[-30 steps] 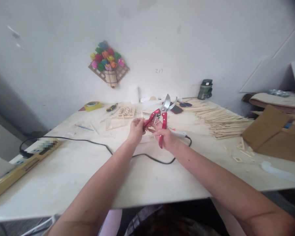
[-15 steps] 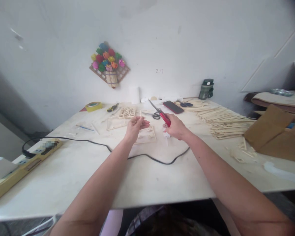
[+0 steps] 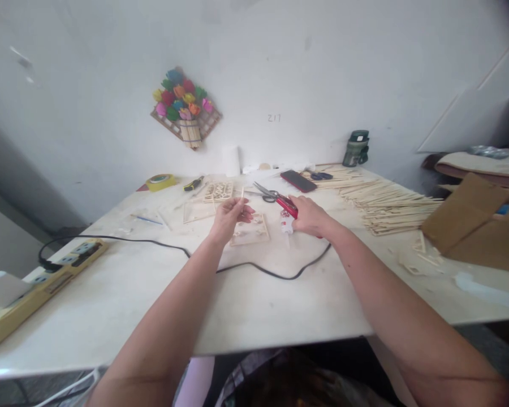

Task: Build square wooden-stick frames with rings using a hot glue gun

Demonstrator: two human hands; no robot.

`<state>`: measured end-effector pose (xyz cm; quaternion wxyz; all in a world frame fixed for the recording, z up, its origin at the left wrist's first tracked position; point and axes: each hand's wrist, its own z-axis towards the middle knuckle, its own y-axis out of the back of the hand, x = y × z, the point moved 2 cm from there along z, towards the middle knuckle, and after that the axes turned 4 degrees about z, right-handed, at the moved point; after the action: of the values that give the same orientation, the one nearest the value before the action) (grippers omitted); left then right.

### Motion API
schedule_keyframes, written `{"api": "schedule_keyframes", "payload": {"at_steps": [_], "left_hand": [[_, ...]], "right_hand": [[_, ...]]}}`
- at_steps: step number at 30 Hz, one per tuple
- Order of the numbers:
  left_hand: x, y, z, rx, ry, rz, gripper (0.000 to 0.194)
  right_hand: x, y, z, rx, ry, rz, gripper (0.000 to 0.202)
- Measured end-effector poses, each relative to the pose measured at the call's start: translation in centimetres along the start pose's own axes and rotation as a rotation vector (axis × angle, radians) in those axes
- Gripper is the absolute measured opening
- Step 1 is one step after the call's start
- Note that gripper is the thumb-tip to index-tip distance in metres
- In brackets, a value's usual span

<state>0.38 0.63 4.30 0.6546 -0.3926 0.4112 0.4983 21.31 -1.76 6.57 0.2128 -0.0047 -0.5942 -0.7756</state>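
Observation:
Between thumb and fingers, my left hand (image 3: 232, 217) pinches a short pale wooden stick (image 3: 242, 194) that points up. My right hand (image 3: 307, 216) is wrapped round the red handles of a pair of scissors (image 3: 286, 204), whose blades are slightly parted and point up and left. Just below my left hand lies a thin wooden frame (image 3: 261, 229) with small pieces in it. A white glue bottle (image 3: 287, 223) is beside my right hand. Behind my left hand rests a lattice of sticks (image 3: 218, 192). Dark-handled scissors (image 3: 269, 196) lie behind the red pair.
A black cable (image 3: 275, 275) crosses the table (image 3: 280, 316) in front of my hands. Many sticks (image 3: 385, 206) and a cardboard box (image 3: 475, 226) are on the right. Further back lie a phone (image 3: 298, 181), yellow tape (image 3: 160, 182) and a cutter (image 3: 194, 183). A power strip (image 3: 59, 282) is at left.
The red scissors' blades have opened and tilted lower towards the left. My right hand has turned slightly with them. My left hand still holds the stick, almost in place.

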Motion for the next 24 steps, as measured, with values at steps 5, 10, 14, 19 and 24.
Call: {"api": "schedule_keyframes", "payload": {"at_steps": [5,10,14,19,24], "left_hand": [[-0.1,0.0,0.0,0.030,-0.015,0.031,0.032],[0.0,-0.4,-0.1,0.026,-0.013,0.051,0.032],[-0.1,-0.6,-0.2,0.059,-0.025,0.044,0.032],[-0.4,-0.8,-0.5,0.102,-0.035,0.067,0.031],[-0.5,-1.2,-0.6,0.116,-0.009,0.077,0.030]], "right_hand": [[0.0,-0.2,-0.1,0.004,-0.011,-0.008,0.062],[-0.3,-0.5,-0.1,0.012,-0.016,-0.008,0.055],[-0.3,-0.5,-0.2,0.008,-0.014,-0.034,0.057],[0.1,-0.4,-0.3,0.018,-0.002,-0.057,0.059],[0.2,-0.7,-0.2,0.041,-0.009,-0.099,0.060]]}}
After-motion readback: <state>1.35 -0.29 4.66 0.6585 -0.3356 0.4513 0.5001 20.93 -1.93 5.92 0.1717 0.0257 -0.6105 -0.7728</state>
